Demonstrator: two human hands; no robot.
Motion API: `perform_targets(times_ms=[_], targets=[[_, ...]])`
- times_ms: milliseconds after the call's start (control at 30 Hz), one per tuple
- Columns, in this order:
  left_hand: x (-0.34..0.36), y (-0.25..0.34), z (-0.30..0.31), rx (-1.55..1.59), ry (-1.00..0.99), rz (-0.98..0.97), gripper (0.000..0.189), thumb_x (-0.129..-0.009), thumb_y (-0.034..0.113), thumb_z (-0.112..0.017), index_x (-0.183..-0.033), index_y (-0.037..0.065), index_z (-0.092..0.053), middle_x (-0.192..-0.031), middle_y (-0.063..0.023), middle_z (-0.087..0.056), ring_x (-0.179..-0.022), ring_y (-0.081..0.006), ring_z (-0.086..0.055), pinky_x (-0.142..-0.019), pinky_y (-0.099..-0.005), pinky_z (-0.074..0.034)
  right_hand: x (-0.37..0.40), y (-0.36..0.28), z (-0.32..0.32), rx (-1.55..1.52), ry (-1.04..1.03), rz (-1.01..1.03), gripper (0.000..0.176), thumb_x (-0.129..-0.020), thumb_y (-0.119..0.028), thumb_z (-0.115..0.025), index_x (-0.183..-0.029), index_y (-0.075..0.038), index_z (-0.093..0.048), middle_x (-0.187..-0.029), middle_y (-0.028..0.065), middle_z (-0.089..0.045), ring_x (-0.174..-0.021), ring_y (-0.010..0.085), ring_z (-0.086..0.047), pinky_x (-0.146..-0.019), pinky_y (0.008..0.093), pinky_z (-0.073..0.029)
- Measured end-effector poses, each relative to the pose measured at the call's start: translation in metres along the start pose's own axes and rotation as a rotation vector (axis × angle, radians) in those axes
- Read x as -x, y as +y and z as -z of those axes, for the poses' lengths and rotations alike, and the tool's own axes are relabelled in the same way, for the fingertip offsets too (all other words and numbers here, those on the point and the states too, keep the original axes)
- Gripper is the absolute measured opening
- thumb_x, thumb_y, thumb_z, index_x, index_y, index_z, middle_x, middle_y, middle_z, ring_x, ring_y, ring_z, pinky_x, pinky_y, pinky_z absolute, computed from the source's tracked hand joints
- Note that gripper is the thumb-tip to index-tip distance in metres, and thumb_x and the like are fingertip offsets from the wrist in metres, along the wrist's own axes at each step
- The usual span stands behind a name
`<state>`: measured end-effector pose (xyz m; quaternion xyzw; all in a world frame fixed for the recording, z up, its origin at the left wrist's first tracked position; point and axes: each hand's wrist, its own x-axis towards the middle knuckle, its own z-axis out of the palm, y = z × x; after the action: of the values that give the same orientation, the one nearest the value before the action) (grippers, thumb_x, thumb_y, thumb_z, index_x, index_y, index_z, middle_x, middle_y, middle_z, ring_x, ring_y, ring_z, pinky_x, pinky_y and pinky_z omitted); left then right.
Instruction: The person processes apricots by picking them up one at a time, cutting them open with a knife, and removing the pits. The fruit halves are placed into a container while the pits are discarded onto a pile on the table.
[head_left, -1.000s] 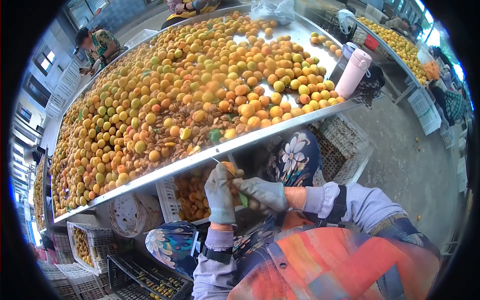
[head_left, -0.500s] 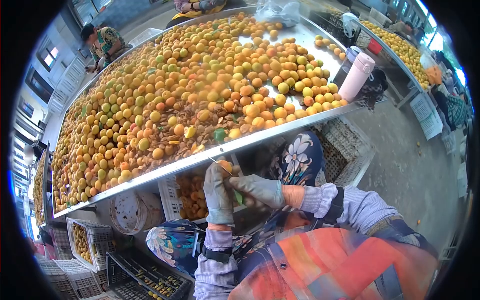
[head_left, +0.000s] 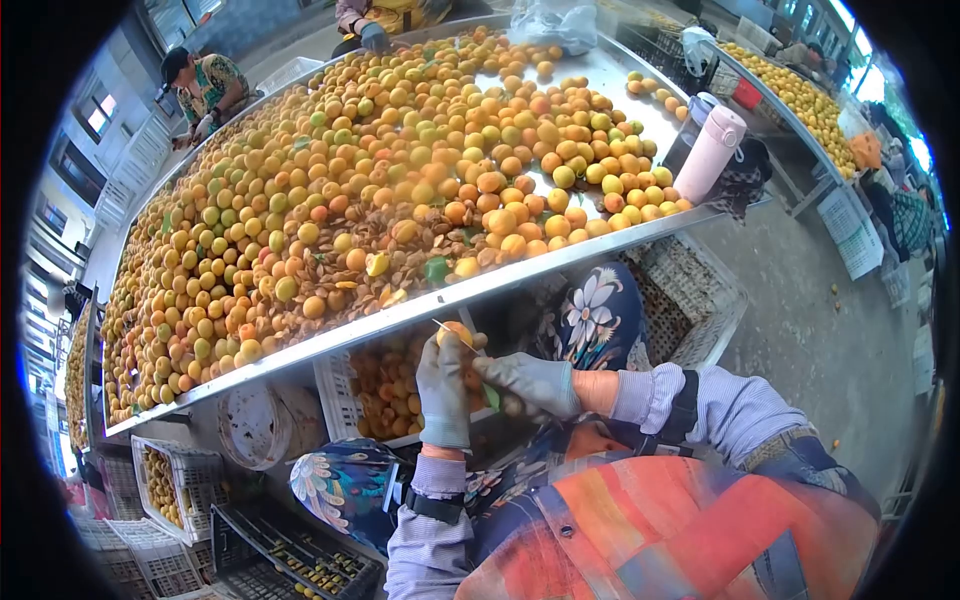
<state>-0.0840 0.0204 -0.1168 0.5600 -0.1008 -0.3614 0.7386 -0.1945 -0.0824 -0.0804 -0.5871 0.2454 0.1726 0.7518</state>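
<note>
My left hand [head_left: 443, 390], in a grey glove, is closed around an apricot [head_left: 456, 334] just below the table's front edge. My right hand [head_left: 530, 383], gloved too, pinches a thin pointed tool [head_left: 439, 323] that lies across the apricot, its tip sticking out on the far side. Whether it is a blade or a pick I cannot make out, and its grip end is hidden in the fingers. Beneath both hands stands a white crate [head_left: 338, 395] holding apricots. A green leaf [head_left: 491, 397] shows under my right fingers.
Apricots [head_left: 390, 150] cover much of the metal-rimmed table [head_left: 330, 343], with a heap of brown pits [head_left: 350, 235] near its front. A pink bottle [head_left: 710, 155] stands at the right corner. Crates [head_left: 290, 550] and a bucket [head_left: 262, 425] sit below. Two people work across the table.
Both my hands have shifted slightly, and more of the apricot now shows above my left fingers. The tool's tip has moved a little right. Across the table, a person's gloved hand has reached down toward the fruit.
</note>
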Motion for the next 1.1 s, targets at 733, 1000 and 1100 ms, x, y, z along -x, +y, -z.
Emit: perform_targets(times_ms=[733,1000,1100], targets=[[-0.017,-0.018,0.024,-0.368,0.013,-0.184,0.032,-0.094,0.033,-0.053,-0.090,0.003,-0.061,-0.071,0.0012,-0.056,-0.057,-0.0025,-0.045,-0.049,-0.0188,-0.036,-0.014,0.005,-0.003,-0.429,-0.262,-0.054,0.054,-0.084,-0.069,-0.044,-0.081,-0.016,-0.052,-0.052,-0.0075,-0.030,-0.039,0.0036,-0.024,-0.036,0.0198,-0.019],[-0.015,-0.021,0.041,0.144,-0.007,0.118,0.040,-0.098,0.037,-0.041,-0.097,0.003,-0.060,-0.086,-0.0034,-0.061,-0.076,-0.0116,-0.055,-0.068,-0.0248,-0.045,-0.029,0.003,-0.017,-0.577,-0.365,-0.046,0.048,-0.095,-0.057,-0.034,-0.085,-0.013,-0.050,-0.047,-0.0081,-0.024,-0.035,0.0030,-0.020,-0.031,0.0194,-0.016],[-0.011,-0.018,0.036,0.229,-0.015,0.109,0.035,-0.098,0.035,-0.044,-0.102,0.003,-0.059,-0.087,-0.0041,-0.062,-0.079,-0.0117,-0.057,-0.069,-0.0242,-0.046,-0.030,0.005,-0.013,-0.474,-0.338,-0.048,0.048,-0.094,-0.058,-0.035,-0.085,-0.013,-0.050,-0.047,-0.0076,-0.024,-0.035,0.0041,-0.021,-0.032,0.0203,-0.017]])
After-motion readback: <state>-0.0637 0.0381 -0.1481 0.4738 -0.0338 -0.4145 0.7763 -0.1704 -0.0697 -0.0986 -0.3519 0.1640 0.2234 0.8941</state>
